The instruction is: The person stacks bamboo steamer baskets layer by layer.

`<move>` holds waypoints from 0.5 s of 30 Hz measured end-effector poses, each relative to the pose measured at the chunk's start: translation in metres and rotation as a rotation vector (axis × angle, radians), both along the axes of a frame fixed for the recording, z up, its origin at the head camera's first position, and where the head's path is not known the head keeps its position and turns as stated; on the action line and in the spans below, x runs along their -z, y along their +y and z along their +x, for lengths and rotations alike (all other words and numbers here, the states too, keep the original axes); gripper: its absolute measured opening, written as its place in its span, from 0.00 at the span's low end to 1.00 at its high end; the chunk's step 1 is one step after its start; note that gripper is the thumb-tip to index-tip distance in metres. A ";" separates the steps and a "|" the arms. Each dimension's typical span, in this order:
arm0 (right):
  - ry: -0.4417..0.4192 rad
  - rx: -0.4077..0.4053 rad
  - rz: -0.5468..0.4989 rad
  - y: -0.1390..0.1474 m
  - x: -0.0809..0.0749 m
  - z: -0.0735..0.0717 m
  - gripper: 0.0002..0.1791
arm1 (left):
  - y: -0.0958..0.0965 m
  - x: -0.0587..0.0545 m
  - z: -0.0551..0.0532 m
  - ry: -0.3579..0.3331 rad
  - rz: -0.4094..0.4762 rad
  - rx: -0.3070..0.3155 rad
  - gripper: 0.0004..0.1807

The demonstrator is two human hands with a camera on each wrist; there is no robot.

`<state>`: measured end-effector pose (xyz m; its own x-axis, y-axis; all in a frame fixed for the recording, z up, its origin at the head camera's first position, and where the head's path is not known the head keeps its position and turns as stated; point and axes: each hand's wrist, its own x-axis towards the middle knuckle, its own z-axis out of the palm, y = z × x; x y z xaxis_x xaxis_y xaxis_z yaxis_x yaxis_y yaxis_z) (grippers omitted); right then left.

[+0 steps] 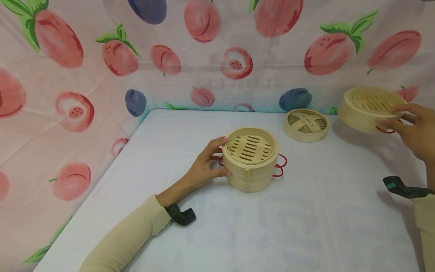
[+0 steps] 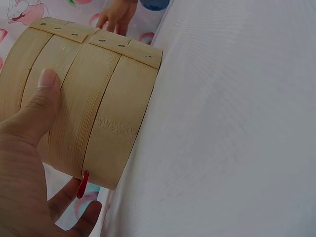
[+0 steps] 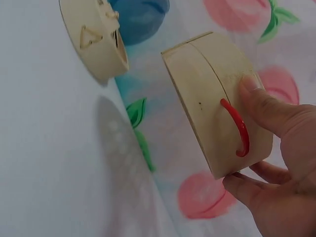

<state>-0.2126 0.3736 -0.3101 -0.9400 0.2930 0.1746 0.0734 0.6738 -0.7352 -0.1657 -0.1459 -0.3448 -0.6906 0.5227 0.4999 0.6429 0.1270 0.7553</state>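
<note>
In the head view a stack of bamboo steamer baskets (image 1: 253, 172) stands upright near the middle of the white table. My left hand (image 1: 209, 158) grips its left side, thumb on the wall and fingers at the rim; the left wrist view shows the thumb flat on the bamboo. Red loop handles (image 1: 279, 170) stick out from the stack's right side. Off to the far right, my right hand (image 1: 414, 126) holds a single steamer basket (image 1: 357, 113) up above the table, pinched by its side. One red handle (image 3: 237, 128) of that basket shows in the right wrist view.
A round bamboo steamer lid (image 1: 306, 130) with a woven top lies at the back of the table, between the stack and the raised basket. Behind the table hangs a fruit-print cloth (image 1: 142, 90), which also covers the left side. Each wrist carries a dark strap-on device (image 1: 181, 215).
</note>
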 end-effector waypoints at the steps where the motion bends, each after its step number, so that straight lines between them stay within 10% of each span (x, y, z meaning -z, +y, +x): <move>1: -0.015 0.006 0.005 -0.004 -0.003 0.000 0.25 | 0.000 0.000 0.000 0.001 0.002 0.001 0.47; 15: 0.042 -0.001 0.041 -0.054 -0.043 0.011 0.18 | -0.002 0.016 -0.010 0.002 -0.007 -0.009 0.49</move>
